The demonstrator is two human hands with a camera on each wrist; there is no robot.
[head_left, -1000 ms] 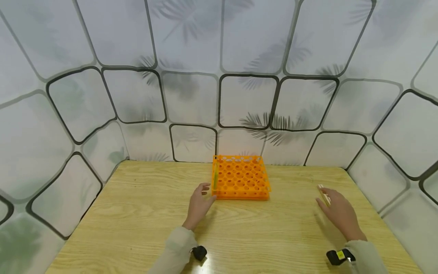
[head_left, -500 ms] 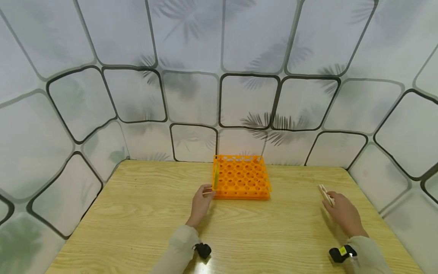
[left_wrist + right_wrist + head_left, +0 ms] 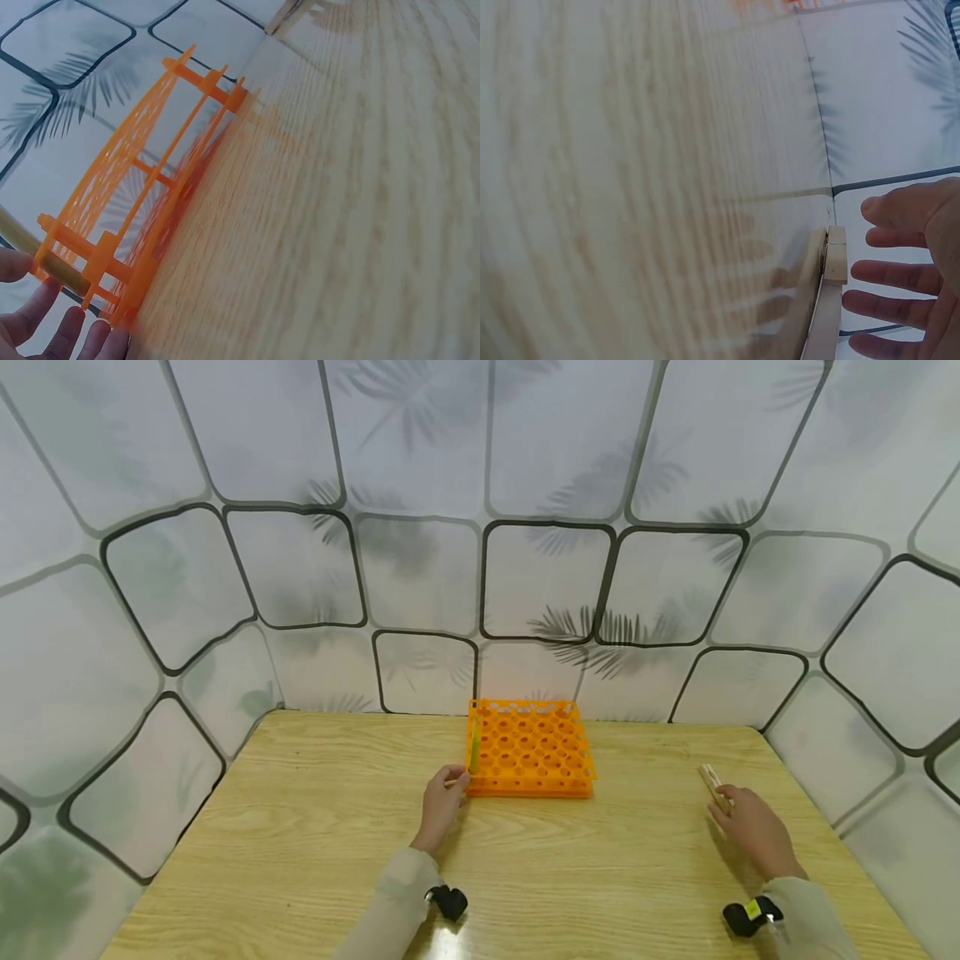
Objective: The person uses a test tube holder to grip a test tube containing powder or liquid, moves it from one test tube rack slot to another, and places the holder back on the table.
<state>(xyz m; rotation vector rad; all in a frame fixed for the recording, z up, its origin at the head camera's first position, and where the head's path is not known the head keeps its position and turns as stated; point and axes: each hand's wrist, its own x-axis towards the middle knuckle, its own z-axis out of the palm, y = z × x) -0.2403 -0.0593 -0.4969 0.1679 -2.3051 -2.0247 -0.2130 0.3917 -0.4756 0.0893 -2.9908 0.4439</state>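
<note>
An orange test tube rack stands on the table near the back wall. One test tube with yellow-green contents stands upright in its left end. My left hand is at the rack's front left corner. In the left wrist view, its thumb and fingertips close about that corner, near the tube. Far to the right, my right hand is beside a wooden test tube holder. The right wrist view shows its fingers spread and straight, apart from the holder.
The wooden table ends at a patterned cloth wall that rises behind it and along both sides. A black camera is strapped at the left wrist, and another camera at the right.
The left thumb and fingers have closed toward the rack's front left corner. My right hand has shifted slightly right and nearer to me, showing more of the wooden holder.
</note>
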